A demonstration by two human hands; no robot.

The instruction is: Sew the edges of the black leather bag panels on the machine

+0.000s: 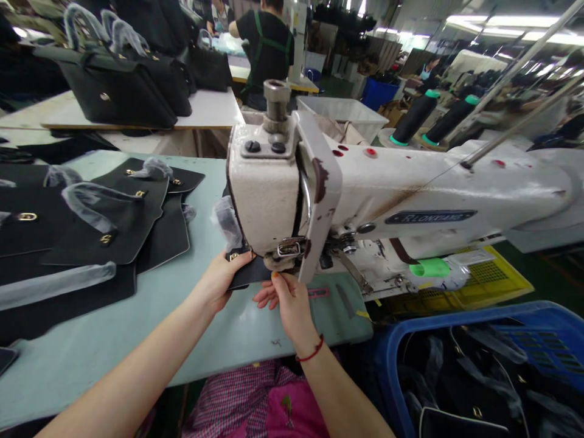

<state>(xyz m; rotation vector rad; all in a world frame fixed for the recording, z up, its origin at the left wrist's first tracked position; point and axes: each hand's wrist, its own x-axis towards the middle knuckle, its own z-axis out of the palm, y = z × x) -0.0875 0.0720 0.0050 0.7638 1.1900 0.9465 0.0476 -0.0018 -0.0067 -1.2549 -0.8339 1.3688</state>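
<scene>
A white sewing machine (347, 188) stands on the pale green table (109, 340). Under its head lies a black leather panel (249, 272) with a small gold clasp. My left hand (222, 277) grips the left edge of that panel, thumb on top. My right hand (285, 298) pinches the panel's near edge just below the needle area, fingers curled. A red cord circles my right wrist. The needle and presser foot are mostly hidden behind the machine head.
Several black panels with gold hardware and plastic wrap (100, 225) lie stacked at the left. A blue crate (493, 365) of black parts sits at lower right, a yellow tray (497, 280) behind it. Finished black handbags (118, 85) stand on a far table. A person in black (267, 42) works beyond.
</scene>
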